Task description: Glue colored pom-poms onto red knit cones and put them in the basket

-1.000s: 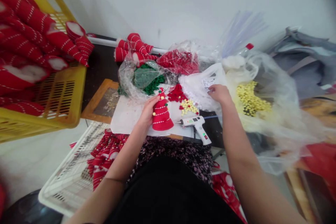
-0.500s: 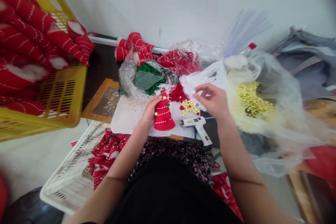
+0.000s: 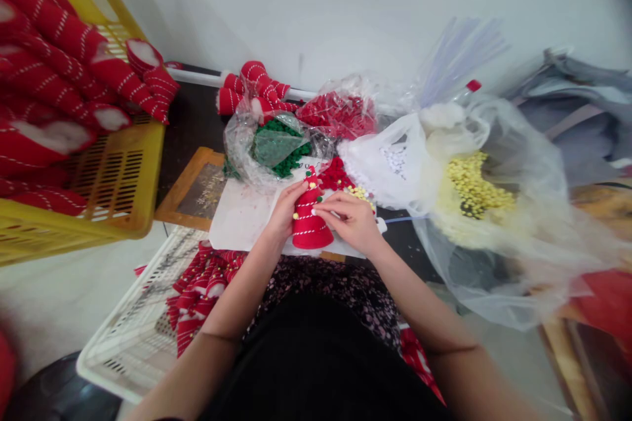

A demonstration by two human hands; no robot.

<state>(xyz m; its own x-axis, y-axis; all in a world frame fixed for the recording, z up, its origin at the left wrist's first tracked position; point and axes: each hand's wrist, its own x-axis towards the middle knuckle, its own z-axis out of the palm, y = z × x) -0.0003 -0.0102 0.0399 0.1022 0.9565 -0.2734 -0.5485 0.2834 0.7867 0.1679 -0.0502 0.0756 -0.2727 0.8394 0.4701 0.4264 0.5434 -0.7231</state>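
My left hand (image 3: 285, 210) is closed around the left side of a red felt cone (image 3: 311, 237), which stands tip up with white stitched lines spiralling round it. Small green and yellow pom-poms dot the cone. Between the thumb and fingers of my right hand (image 3: 359, 222) is a small white pom-pom (image 3: 314, 212), against the cone's right half. Loose red pom-poms (image 3: 336, 174) and yellow pom-poms (image 3: 359, 193) lie just beyond on white paper (image 3: 239, 214). The glue gun (image 3: 381, 225) is almost wholly hidden under my right hand.
Bags of green pom-poms (image 3: 281, 148), red pom-poms (image 3: 340, 117), white pom-poms (image 3: 395, 161) and yellow pom-poms (image 3: 476, 184) line the back and right. A yellow crate (image 3: 143, 210) of red cones stands left; a white basket (image 3: 106, 335) with decorated cones sits below. A wall (image 3: 320, 6) rises behind.
My right hand has come down and left from beside the white bag to the cone, with a white pom-pom now visible in its fingers. It now covers most of the glue gun.
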